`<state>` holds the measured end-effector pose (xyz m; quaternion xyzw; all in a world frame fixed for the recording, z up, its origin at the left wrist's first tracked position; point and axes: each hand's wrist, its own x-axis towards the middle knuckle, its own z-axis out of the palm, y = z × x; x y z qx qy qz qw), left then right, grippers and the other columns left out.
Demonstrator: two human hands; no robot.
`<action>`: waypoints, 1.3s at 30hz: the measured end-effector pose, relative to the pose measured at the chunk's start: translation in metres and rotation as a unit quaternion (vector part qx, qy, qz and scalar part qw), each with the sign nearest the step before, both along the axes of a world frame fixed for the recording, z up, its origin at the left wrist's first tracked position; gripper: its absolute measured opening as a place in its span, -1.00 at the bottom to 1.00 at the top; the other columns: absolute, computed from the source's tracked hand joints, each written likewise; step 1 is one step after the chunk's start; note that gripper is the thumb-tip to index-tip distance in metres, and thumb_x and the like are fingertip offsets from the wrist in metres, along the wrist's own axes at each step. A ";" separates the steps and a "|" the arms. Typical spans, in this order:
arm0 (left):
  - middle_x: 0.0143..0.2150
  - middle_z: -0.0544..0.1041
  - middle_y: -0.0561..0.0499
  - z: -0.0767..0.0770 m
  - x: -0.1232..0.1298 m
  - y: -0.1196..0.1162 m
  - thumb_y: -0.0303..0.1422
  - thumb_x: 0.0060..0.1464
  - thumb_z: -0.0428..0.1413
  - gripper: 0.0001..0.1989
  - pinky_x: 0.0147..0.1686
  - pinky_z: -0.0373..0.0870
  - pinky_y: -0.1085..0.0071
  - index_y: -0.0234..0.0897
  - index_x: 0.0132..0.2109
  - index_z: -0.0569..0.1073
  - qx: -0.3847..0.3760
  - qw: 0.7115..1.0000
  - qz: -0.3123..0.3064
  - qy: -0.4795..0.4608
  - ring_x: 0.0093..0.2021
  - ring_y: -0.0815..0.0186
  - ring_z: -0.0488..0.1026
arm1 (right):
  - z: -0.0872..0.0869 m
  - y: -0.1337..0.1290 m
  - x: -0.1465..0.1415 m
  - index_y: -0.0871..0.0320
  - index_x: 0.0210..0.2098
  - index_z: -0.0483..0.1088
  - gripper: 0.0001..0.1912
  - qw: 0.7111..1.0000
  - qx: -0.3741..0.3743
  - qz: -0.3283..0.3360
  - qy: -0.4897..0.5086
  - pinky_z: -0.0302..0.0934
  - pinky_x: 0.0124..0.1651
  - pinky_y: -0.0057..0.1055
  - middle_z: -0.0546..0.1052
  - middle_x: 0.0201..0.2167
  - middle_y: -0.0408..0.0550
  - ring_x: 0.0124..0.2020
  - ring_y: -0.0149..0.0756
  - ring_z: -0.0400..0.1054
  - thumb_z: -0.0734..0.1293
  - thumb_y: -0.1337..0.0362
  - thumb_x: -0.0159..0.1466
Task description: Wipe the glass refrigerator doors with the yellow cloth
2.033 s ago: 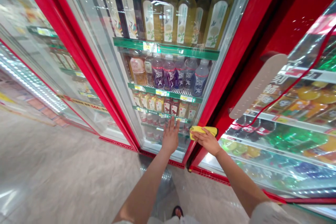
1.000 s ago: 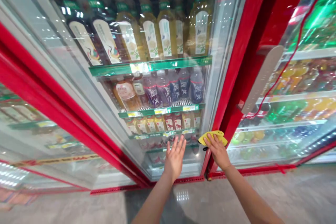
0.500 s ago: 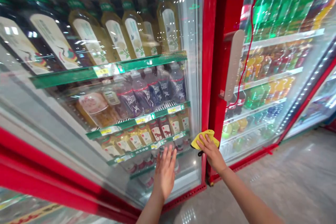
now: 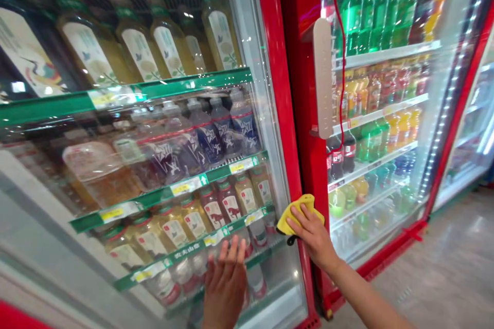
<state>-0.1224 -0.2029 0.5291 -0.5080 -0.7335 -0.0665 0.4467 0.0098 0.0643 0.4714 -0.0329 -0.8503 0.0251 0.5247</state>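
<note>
My right hand point(image 4: 314, 236) presses a folded yellow cloth point(image 4: 299, 216) with a dark edge and a small black loop against the red door frame point(image 4: 283, 128). The fingers lie over the cloth. Lower in the middle, my left hand point(image 4: 226, 285) is open, fingers stretched upward, at the glass door point(image 4: 254, 247) of a drinks cooler. Whether it touches the glass I cannot tell. Behind the glass stand small juice bottles point(image 4: 195, 223) on a green-edged shelf point(image 4: 189, 249), with larger bottles point(image 4: 139, 49) on the shelves above.
A long beige handle point(image 4: 323, 79) sticks out from the red frame, and a red cord point(image 4: 342, 61) hangs beside it. To the right stands a second cooler with green bottles point(image 4: 366, 15). Grey floor point(image 4: 459, 267) stretches along the lower right.
The view has shifted closer to the left cooler. My right hand stays on the frame with the cloth, while my left hand appears lower and darker, its fingers still stretched out.
</note>
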 end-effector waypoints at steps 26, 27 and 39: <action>0.51 0.11 -0.08 -0.033 -0.012 0.020 -0.23 0.32 0.04 -0.28 0.48 -0.15 -0.04 -0.17 0.51 -0.04 0.044 0.993 0.014 0.104 0.53 0.08 -0.06 | -0.011 0.029 -0.040 -0.09 0.35 0.29 -0.40 0.979 0.089 0.027 0.183 0.17 0.38 -0.02 0.31 0.39 -0.07 0.49 -0.13 -0.02 0.16 0.50 0.40; 0.51 0.11 -0.09 -0.033 -0.012 0.020 -0.24 0.32 0.04 -0.27 0.48 -0.14 -0.04 -0.17 0.52 -0.04 0.043 0.994 0.015 0.102 0.53 0.07 -0.06 | 0.006 0.031 -0.043 -0.09 0.35 0.28 -0.38 0.978 0.086 0.027 0.186 0.15 0.39 -0.02 0.29 0.40 -0.08 0.50 -0.13 -0.04 0.16 0.50 0.39; 0.51 0.10 -0.10 -0.036 -0.018 0.020 -0.14 0.29 0.08 -0.26 0.48 -0.19 0.00 -0.19 0.50 0.03 0.036 0.993 0.019 0.110 0.53 0.08 -0.06 | -0.016 0.025 -0.040 -0.10 0.42 0.15 -0.30 0.985 0.073 -0.011 0.154 0.13 0.40 -0.01 0.21 0.45 -0.09 0.51 -0.09 -0.07 0.17 0.49 0.35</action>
